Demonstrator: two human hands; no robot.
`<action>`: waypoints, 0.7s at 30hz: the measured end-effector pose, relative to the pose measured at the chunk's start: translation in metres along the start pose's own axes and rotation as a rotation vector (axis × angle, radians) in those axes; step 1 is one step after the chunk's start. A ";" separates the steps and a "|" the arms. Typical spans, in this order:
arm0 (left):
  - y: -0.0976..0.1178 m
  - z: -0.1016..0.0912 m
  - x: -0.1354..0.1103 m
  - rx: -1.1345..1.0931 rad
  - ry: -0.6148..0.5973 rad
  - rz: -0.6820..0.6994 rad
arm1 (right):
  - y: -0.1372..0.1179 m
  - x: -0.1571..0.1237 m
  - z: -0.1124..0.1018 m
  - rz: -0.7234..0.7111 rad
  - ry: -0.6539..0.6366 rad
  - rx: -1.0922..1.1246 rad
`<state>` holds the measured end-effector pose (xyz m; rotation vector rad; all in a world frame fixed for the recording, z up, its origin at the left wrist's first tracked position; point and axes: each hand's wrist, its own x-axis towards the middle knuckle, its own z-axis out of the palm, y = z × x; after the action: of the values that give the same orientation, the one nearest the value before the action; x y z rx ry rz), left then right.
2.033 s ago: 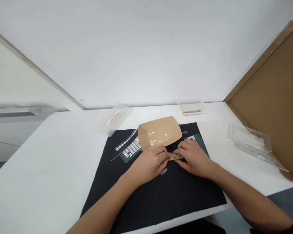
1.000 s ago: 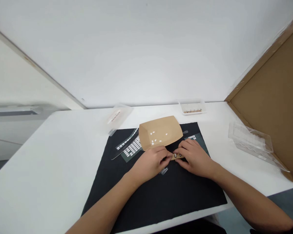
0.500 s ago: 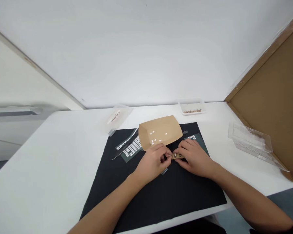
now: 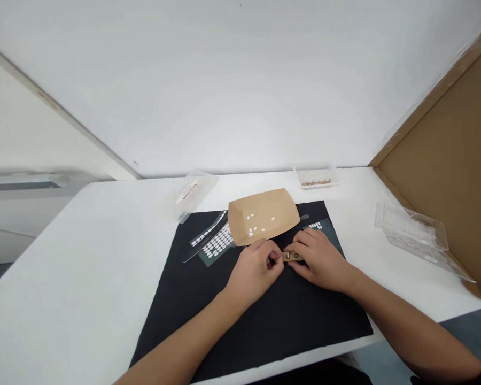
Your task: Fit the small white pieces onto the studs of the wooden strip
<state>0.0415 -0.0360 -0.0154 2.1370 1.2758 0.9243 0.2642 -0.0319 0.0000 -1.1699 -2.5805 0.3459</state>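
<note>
Over black cloth mat [image 4: 296, 326] w/ room to its front edge, R hand [image 4: 324, 262] grips small tan strip [image 4: 292, 258] w/ metal studs [image 4: 296, 255], L hand [image 4: 256, 267] pinches tiny unclear pc [image 4: 279, 256] at strip's left end, behind is tan paper tray [image 4: 280, 206] w/ white bits [image 4: 273, 218], and nr white worktop's [image 4: 84, 256] back edge clear plastic box [image 4: 316, 175] w/ coppery pcs [image 4: 316, 183].

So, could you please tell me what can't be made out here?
In the head view:
Brown strip: right end hidden by the right hand.
Whether the left hand pinches anything: too small to tell.
Pieces in the clear tray: too small to identify.
Cardboard: cut off by the right edge.
</note>
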 end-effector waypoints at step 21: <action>-0.003 -0.018 0.006 -0.010 -0.203 -0.055 | 0.001 -0.001 0.000 -0.004 -0.007 -0.006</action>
<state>0.0285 -0.0278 -0.0039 2.1162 1.2190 0.6697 0.2649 -0.0319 -0.0005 -1.1676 -2.5915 0.3426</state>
